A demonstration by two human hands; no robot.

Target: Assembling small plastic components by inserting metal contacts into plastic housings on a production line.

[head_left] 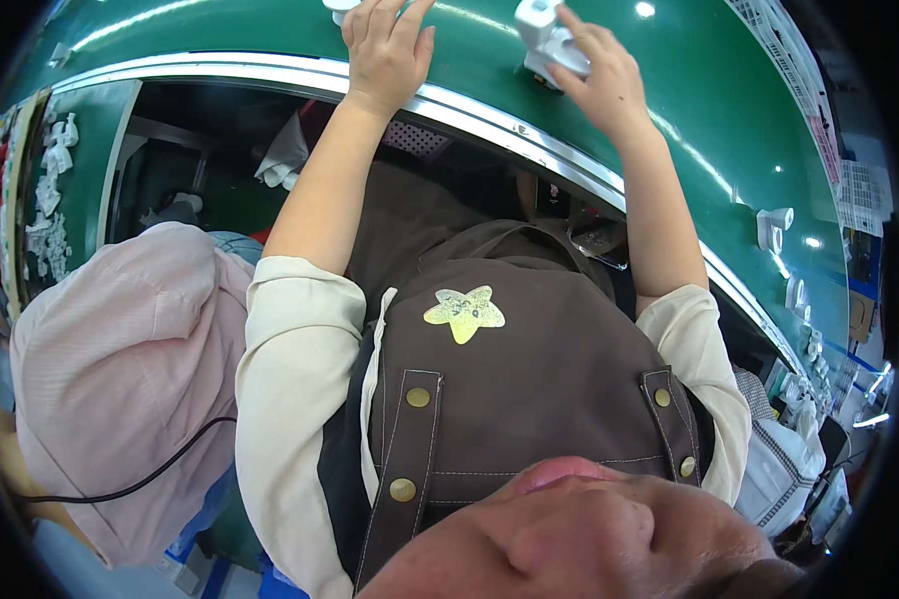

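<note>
My right hand (609,85) grips a glossy white plastic part (541,38) over the green tabletop, thumb on its near side and fingers on its far right. The part has a rounded upper end and a wider base with a dark underside. My left hand (385,55) rests palm down near the top of the picture, fingers stretched and thumb apart; some fingertips are cut off by the frame. Beside its outer fingers lies another white piece (341,8), only partly in view.
A metal rail (499,122) edges the green table (689,90). Along its right side stand several white parts (772,230), with printed sheets (862,195) beyond. At left, a person in a pink cap (135,329) is close by, near a surface with white pieces (58,150).
</note>
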